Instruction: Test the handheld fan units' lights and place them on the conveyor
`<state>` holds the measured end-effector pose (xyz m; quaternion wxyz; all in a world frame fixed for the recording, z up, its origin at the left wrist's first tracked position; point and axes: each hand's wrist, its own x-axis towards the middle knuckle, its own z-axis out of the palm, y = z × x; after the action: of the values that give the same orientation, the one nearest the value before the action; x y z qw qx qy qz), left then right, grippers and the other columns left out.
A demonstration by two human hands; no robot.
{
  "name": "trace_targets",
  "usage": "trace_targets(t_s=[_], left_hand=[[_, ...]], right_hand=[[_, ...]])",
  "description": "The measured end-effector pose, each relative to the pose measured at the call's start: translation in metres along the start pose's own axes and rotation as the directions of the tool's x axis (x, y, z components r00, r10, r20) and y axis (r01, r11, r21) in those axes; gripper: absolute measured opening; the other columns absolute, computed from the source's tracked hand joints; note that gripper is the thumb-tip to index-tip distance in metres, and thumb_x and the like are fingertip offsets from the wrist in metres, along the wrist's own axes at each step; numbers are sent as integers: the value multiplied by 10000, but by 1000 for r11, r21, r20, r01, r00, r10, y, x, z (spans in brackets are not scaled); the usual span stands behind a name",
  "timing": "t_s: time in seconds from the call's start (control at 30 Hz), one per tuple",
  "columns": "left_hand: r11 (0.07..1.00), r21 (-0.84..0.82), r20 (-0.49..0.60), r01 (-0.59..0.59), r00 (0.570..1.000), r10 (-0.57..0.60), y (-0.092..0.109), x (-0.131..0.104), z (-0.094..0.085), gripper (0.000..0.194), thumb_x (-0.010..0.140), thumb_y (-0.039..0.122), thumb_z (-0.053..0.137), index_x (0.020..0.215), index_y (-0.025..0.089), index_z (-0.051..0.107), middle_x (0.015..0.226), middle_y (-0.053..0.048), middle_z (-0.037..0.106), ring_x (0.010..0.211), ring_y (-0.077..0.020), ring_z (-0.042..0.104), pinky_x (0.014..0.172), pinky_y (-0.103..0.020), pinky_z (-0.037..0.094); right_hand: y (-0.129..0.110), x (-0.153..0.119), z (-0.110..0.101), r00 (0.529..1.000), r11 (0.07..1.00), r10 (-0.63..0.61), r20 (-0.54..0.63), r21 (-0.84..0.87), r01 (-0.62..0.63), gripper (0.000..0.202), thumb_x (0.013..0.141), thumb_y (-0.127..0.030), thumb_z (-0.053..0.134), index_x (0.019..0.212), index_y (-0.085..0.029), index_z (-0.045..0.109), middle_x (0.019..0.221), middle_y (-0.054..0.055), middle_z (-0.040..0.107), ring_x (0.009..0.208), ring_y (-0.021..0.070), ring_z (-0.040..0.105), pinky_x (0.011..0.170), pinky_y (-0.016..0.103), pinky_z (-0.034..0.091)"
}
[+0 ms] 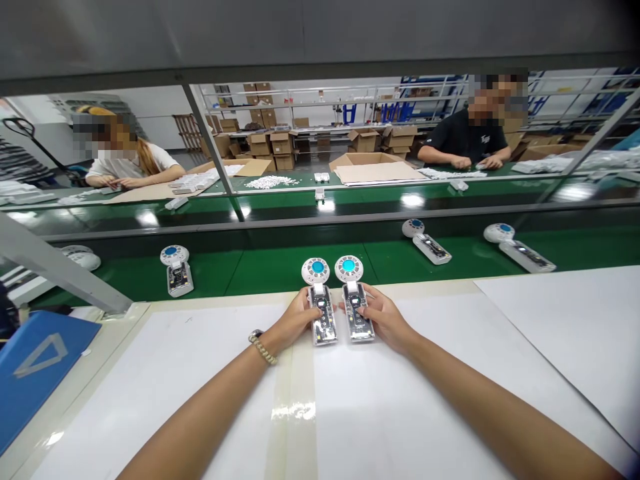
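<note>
Two white handheld devices stand side by side over the edge of the white-covered table, each with a round head and a clear body showing a circuit board. My left hand (299, 316) is closed on the left device (324, 327), its thumb on the front of the body. The right device (359, 323) is held in my right hand (387, 319), whose thumb also rests on the front. Both round heads point away from me and have blue centres; the right one looks brighter. A small gap separates the two bodies.
On the green conveyor (250, 270) lie similar devices, one at the left (179, 279) and two at the right (433, 248), (527, 257). A blue folder (40, 373) and a metal post (65, 267) are at the left. Two people work across the line.
</note>
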<state>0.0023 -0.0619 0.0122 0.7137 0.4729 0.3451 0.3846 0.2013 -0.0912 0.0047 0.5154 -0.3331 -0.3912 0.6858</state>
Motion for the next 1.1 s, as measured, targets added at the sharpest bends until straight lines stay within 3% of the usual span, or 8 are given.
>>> trace_targets(t_s=[0.37,1.1], left_hand=[[996,-84,20,-2,1000,4,-4,2,-3,568,569,134,748,1020,163,403,1072,-115,559,997,-305,569,813,-410,452],[1000,-5,44,-15,999,15,-6,3,-8,579,597,132,751,1071,153,420,1075,-139,566,1029,-303,547,813,-407,456]], right_hand=[[-4,-1,-1,998,1000,22,66,4,-22,620,623,-228,737,1178,-230,461,1073,84,626,1021,269,577,894,435,429],[-2,0,1,998,999,-11,57,-35,13,637,608,-248,748,1181,-239,469,1056,74,622,993,259,579,866,415,450]])
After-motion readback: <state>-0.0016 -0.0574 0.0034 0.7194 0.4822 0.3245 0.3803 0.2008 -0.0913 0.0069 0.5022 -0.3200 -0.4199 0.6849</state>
